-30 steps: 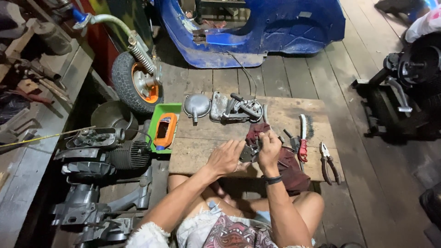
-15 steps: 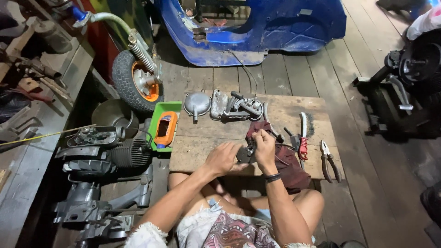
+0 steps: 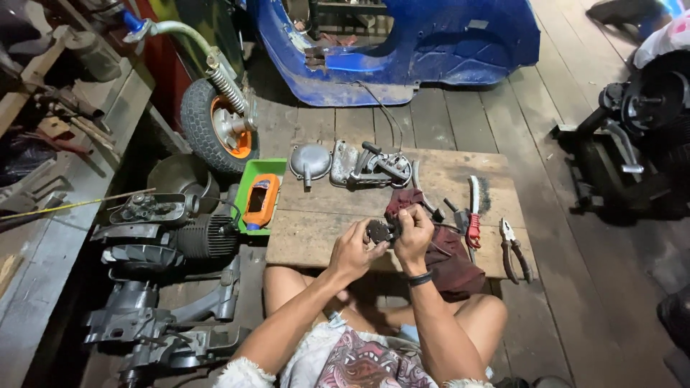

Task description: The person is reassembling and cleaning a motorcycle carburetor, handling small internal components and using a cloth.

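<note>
Both hands grip one small dark round part (image 3: 376, 231) over the near edge of the wooden board (image 3: 316, 241), the left hand (image 3: 353, 249) closed on its left side and the right hand (image 3: 415, 233) closed on its right, so the part lies directly between them, equally near both, beside a dark red rag (image 3: 453, 259).

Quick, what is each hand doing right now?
Left hand: closed on the small round dark metal part.
Right hand: closed on the same part, with the dark red rag just beside it.
</note>
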